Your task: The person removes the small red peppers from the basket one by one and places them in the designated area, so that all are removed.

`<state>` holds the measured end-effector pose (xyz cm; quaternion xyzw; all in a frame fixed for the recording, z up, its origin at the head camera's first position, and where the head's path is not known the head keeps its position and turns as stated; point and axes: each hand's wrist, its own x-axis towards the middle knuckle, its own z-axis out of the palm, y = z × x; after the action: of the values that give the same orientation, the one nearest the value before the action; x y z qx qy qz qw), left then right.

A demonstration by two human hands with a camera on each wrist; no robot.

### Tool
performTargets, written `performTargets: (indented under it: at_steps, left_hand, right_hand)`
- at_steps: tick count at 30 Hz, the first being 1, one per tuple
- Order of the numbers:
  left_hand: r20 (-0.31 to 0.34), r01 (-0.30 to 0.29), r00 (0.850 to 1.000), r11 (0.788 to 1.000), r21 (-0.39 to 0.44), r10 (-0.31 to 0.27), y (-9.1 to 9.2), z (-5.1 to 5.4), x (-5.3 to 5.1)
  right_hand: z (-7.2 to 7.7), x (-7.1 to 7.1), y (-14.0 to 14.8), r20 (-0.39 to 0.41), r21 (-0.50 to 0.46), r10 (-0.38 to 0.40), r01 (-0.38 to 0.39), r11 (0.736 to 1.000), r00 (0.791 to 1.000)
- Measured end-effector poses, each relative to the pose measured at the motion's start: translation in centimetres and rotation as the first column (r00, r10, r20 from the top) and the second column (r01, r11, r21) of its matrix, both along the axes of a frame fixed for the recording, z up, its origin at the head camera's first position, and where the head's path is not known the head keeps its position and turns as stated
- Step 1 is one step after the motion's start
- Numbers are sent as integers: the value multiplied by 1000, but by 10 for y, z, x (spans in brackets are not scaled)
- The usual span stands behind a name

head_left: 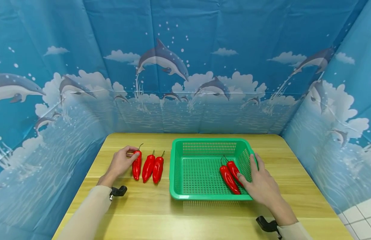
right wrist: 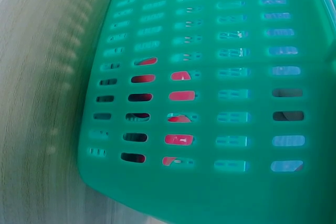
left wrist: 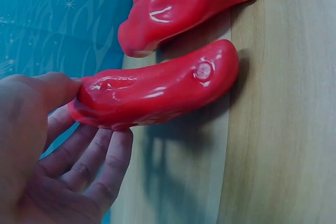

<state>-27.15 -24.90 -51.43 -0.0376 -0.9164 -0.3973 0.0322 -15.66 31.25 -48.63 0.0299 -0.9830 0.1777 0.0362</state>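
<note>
A red chili pepper (head_left: 137, 165), glossy and smooth, is pinched near its stem end by my left hand (head_left: 120, 163). In the left wrist view, the thumb and fingers hold one end of this pepper (left wrist: 157, 93). Two more red peppers (head_left: 148, 168) (head_left: 158, 169) lie side by side just right of it. My right hand (head_left: 263, 184) holds the right rim of the green plastic basket (head_left: 171, 166), its thumb inside. Two red peppers (head_left: 229, 180) (head_left: 234, 170) lie in the basket near that thumb. The right wrist view shows the slotted basket wall (right wrist: 205, 179); the right hand is out of frame there.
The basket and loose peppers are on a light wooden table (head_left: 197, 223). A blue curtain (head_left: 197, 116) printed with dolphins hangs behind the table and along both sides. White floor tiles (head_left: 361, 213) show at the lower right.
</note>
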Motion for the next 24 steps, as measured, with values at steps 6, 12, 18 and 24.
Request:
performTargets:
  at_steps: [6, 12, 18, 24]
  left_hand:
    - [38, -3, 999, 1000, 3, 3, 0, -7, -7]
    - [69, -2, 998, 1000, -4, 2, 1, -8, -8]
    - [79, 2, 997, 1000, 4, -3, 0, -10, -8]
    - [56, 36, 998, 998, 60, -39, -10, -19, -9]
  right_hand:
    - [1, 1, 0, -2, -6, 1, -1, 1000, 1000]
    - [0, 1, 0, 4, -10, 3, -3, 1000, 1000]
    - [0, 0, 0, 2, -13, 3, -3, 1000, 1000]
    - [0, 0, 0, 0, -6, 4, -4, 1000, 1000]
